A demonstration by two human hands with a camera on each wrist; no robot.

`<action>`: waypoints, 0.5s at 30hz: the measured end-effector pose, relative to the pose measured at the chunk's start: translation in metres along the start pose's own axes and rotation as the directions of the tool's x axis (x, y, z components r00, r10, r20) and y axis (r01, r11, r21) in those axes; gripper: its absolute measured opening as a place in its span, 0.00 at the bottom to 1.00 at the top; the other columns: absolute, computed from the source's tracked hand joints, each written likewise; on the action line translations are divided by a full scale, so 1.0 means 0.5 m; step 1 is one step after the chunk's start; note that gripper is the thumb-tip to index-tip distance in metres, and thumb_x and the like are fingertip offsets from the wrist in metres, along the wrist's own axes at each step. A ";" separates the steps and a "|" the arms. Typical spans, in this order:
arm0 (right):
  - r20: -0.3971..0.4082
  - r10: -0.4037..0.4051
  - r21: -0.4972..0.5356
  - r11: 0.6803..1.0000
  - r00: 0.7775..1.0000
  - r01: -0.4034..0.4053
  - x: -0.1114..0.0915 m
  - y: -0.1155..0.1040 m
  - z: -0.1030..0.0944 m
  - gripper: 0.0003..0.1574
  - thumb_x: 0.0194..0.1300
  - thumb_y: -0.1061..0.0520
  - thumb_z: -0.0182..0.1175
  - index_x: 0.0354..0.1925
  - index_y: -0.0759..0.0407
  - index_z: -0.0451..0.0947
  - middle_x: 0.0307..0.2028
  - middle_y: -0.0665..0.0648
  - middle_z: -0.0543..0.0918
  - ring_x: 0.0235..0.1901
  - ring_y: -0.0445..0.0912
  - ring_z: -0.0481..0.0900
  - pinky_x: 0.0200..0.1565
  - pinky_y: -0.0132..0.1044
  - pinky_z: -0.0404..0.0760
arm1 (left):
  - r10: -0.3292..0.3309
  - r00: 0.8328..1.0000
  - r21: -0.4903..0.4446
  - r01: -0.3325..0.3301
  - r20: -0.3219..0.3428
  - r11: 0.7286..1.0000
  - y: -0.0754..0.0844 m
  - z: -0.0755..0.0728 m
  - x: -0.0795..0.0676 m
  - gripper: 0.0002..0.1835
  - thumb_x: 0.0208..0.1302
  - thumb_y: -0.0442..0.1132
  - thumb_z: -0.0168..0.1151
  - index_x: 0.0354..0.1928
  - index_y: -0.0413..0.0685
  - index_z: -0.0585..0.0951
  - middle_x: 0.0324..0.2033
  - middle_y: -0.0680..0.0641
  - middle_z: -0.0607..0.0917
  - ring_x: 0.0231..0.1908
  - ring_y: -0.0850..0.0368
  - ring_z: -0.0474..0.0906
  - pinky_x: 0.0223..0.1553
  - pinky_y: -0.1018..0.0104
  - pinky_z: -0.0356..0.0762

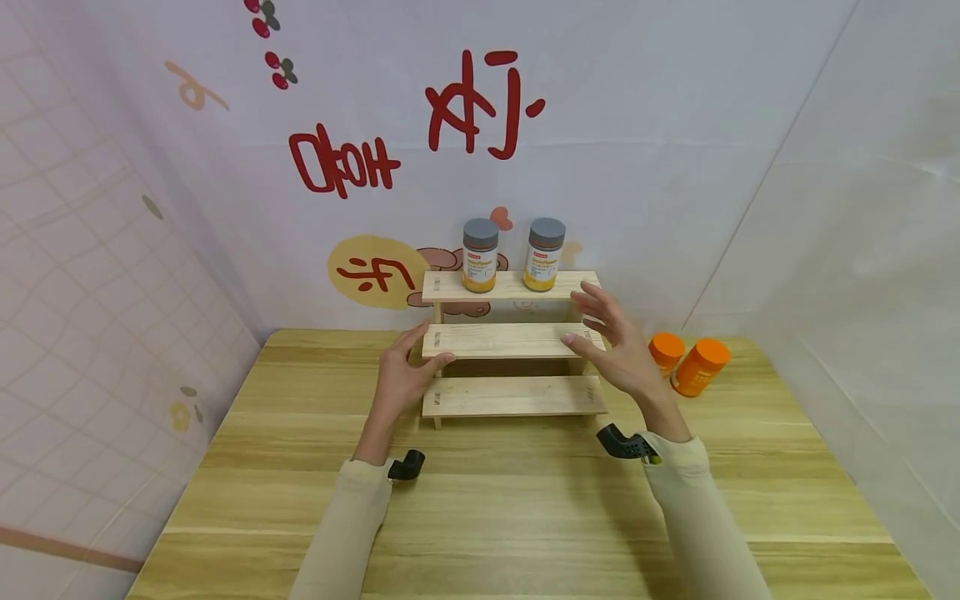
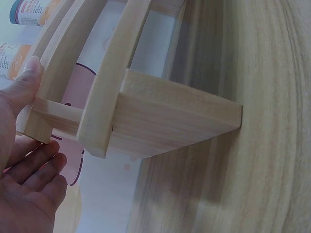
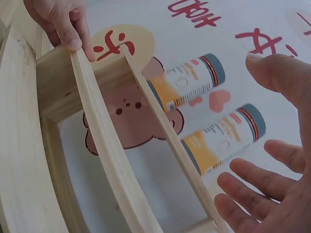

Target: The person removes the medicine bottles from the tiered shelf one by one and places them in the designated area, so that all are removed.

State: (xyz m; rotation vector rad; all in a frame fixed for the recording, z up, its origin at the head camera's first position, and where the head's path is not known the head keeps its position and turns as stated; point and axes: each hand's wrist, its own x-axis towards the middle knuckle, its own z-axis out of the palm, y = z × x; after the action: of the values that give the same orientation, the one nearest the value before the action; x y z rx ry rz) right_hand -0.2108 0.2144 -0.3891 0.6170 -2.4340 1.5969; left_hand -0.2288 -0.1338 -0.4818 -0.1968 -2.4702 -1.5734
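A three-tier wooden shelf (image 1: pixel 514 396) stands on the table. My left hand (image 1: pixel 401 372) grips the left end of its middle board; in the left wrist view the thumb (image 2: pixel 30 77) lies on the board, with the fingers bent at its end. My right hand (image 1: pixel 618 350) is spread beside the shelf's right end and holds nothing. Two grey-capped bottles with white and yellow labels, a left bottle (image 1: pixel 480 257) and a right bottle (image 1: pixel 543 257), stand upright on the top board. The right wrist view shows the right fingers near the right bottle (image 3: pixel 224 141).
To the right of the shelf, behind my right forearm, are two orange bottles, one (image 1: pixel 701 367) in fuller view and the other (image 1: pixel 666 350) partly hidden. Behind the shelf rises a white printed backdrop (image 1: pixel 637 167). The wooden table (image 1: pixel 510 517) extends in front.
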 end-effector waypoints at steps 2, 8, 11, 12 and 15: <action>0.006 -0.006 0.006 1.000 1.000 0.006 0.006 -0.004 0.006 0.49 0.68 0.60 0.68 0.79 0.46 0.56 0.74 0.63 0.68 0.74 0.59 0.66 0.74 0.62 0.64 | 0.003 1.000 -0.001 -0.003 0.000 1.000 -0.001 0.000 0.000 0.46 0.58 0.58 0.75 0.75 0.49 0.70 0.74 0.43 0.70 0.77 0.43 0.61 0.75 0.44 0.65; 0.028 -0.013 0.000 1.000 1.000 0.013 0.022 -0.015 0.023 0.49 0.67 0.59 0.70 0.79 0.45 0.58 0.74 0.63 0.69 0.74 0.56 0.67 0.74 0.62 0.64 | 0.009 1.000 -0.008 -0.009 -0.005 1.000 -0.004 0.001 -0.001 0.46 0.58 0.57 0.75 0.75 0.48 0.70 0.74 0.43 0.71 0.77 0.43 0.62 0.75 0.44 0.65; 0.042 -0.019 -0.003 1.000 0.999 0.019 0.032 -0.019 0.032 0.50 0.67 0.58 0.70 0.79 0.49 0.58 0.73 0.63 0.70 0.73 0.56 0.68 0.74 0.62 0.65 | 0.003 1.000 -0.009 -0.003 -0.007 1.000 -0.003 0.001 -0.001 0.46 0.58 0.57 0.75 0.75 0.47 0.70 0.74 0.43 0.71 0.77 0.44 0.62 0.75 0.44 0.65; 0.046 -0.017 -0.008 1.000 0.999 0.017 0.035 -0.020 0.035 0.50 0.67 0.57 0.70 0.79 0.49 0.58 0.73 0.63 0.70 0.73 0.56 0.68 0.73 0.62 0.66 | -0.001 1.000 -0.008 0.001 -0.007 1.000 -0.003 0.001 0.000 0.46 0.58 0.57 0.75 0.75 0.48 0.70 0.74 0.43 0.71 0.77 0.44 0.62 0.75 0.44 0.65; 0.057 -0.011 -0.025 1.000 0.998 0.013 0.045 -0.027 0.043 0.50 0.67 0.55 0.70 0.79 0.48 0.58 0.73 0.61 0.71 0.73 0.55 0.69 0.73 0.61 0.67 | -0.008 1.000 -0.008 0.008 -0.006 1.000 -0.003 0.000 0.000 0.46 0.58 0.58 0.75 0.75 0.48 0.70 0.74 0.44 0.71 0.77 0.44 0.61 0.75 0.44 0.64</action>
State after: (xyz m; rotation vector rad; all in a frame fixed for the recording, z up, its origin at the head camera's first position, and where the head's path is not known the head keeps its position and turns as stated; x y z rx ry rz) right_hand -0.2236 0.1848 -0.3789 0.6807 -2.4820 1.5630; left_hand -0.2292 -0.1344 -0.4828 -0.1837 -2.4631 -1.5854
